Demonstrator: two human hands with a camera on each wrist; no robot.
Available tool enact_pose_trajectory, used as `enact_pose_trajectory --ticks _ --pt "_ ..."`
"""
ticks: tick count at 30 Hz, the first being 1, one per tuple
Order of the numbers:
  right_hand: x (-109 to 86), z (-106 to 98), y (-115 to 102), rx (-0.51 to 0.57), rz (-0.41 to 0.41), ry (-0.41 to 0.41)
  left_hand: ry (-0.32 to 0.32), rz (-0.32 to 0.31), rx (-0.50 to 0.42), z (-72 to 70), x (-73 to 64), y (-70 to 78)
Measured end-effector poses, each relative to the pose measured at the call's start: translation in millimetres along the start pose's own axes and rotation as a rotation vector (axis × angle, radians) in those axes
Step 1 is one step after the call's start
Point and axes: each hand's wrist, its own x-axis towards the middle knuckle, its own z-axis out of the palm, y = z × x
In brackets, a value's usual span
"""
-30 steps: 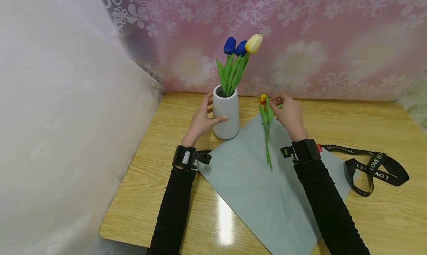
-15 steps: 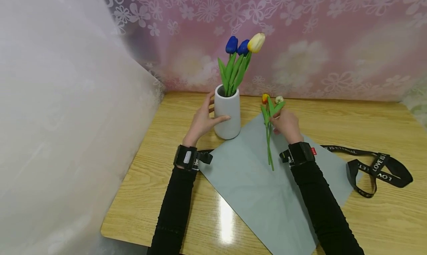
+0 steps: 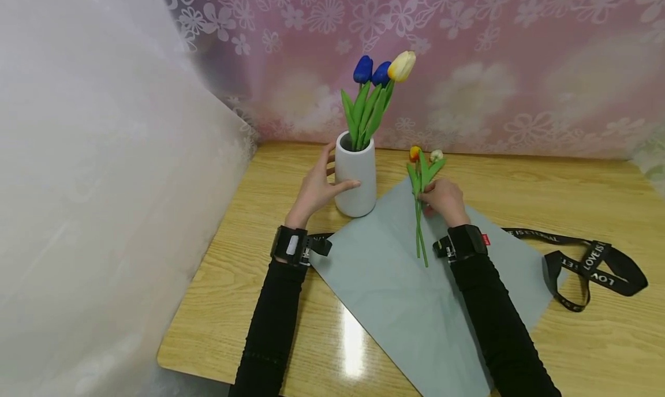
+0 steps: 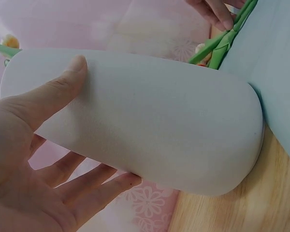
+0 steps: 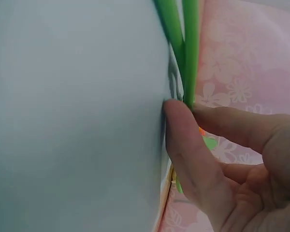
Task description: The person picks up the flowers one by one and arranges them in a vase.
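My left hand holds a white vase from its left side, thumb across the front and fingers round the back. Two blue tulips and a cream-yellow tulip stand in it, leaning right. On the grey-green wrapping paper lie an orange-yellow tulip and a white tulip, their stems close together. My right hand pinches at these stems just below the leaves, between thumb and finger. I cannot tell whether one stem or both are gripped.
A black ribbon with white lettering lies looped on the right of the wooden table, running under the paper. A pink floral curtain hangs behind the table; a white sheet slopes down on the left.
My right hand has come down from beside the tulip heads to the stems, uncovering the white tulip. My left hand stays on the vase. The head view has shifted slightly.
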Motion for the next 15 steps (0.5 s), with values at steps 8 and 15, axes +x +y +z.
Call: enact_pose_trajectory --ticks 8,15 --pt "-4.0 -5 4 0.080 -0.017 -0.037 0.000 -0.026 0.003 2.6 0.0 1.2" --pt "-6.4 -14 -3 0.137 0.035 -0.073 -0.003 -0.027 0.011 2.2 0.3 2.3"
